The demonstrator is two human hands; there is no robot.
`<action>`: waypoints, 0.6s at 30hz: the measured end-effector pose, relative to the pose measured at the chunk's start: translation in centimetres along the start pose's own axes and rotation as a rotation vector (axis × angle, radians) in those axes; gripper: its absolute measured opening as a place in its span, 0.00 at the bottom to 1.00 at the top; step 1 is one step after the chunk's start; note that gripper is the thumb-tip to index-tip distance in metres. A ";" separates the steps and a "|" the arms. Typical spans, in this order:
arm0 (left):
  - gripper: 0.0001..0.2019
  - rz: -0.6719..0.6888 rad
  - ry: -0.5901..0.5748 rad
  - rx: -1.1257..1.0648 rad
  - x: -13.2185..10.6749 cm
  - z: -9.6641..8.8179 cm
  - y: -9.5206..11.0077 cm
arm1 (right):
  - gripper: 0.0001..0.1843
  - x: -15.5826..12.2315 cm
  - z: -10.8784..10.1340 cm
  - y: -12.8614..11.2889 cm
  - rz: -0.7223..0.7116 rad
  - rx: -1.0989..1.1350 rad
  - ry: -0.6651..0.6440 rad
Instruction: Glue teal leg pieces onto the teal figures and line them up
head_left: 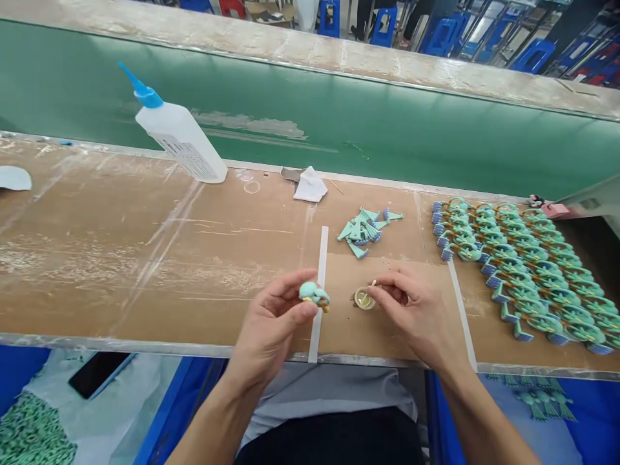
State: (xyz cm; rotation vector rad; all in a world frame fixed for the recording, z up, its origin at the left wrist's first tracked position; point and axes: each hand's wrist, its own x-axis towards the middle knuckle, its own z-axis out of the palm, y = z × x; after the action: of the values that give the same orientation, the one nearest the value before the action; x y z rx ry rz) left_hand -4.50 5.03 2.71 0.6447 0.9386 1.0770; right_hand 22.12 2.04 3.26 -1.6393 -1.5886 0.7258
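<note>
My left hand (271,323) pinches a small mint-green figurine (314,294) with a yellow-brown part, between thumb and fingers above the bench. Between the thumb and fingers of my right hand (411,310) is a thin pale stick (372,284), its lower end in a small round dish (364,299) of yellowish, clear liquid. Just beyond the dish lies a loose pile of flat mint-green pieces with blue-purple ends (361,231). At the right, several rows of assembled mint-green figurines (533,271) cover the bench.
A white squeeze bottle with a blue nozzle (186,142) stands by the green back wall (378,129). White paper (310,185) lies near that wall. White tape strips (318,297) mark the bench. Below the front edge are blue bins; a phone (99,374) lies in the left one.
</note>
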 end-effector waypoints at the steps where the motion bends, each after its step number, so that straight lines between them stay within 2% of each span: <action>1: 0.28 -0.013 -0.014 -0.042 -0.3 0.5 -0.6 | 0.10 -0.1 -0.1 -0.2 -0.012 -0.013 -0.013; 5: 0.21 -0.095 -0.078 -0.158 -1.0 1.8 -2.3 | 0.10 -0.4 -0.7 -0.7 -0.103 -0.143 -0.056; 8: 0.20 -0.159 -0.096 -0.212 -1.5 2.2 -3.2 | 0.10 -0.6 -1.4 -1.2 -0.157 -0.205 -0.096; 12: 0.24 -0.188 -0.050 -0.215 -1.9 2.4 -4.1 | 0.10 -0.8 -2.4 -2.0 -0.142 -0.231 -0.074; 18: 0.21 -0.167 0.002 -0.235 -1.9 2.6 -4.3 | 0.08 -1.1 -3.5 -2.8 -0.140 -0.259 -0.111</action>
State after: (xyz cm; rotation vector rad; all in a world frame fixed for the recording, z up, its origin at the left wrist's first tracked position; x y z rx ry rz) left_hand -0.69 1.69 1.00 0.3651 0.8366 1.0198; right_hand 23.24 0.50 7.47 -1.6706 -1.9220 0.5645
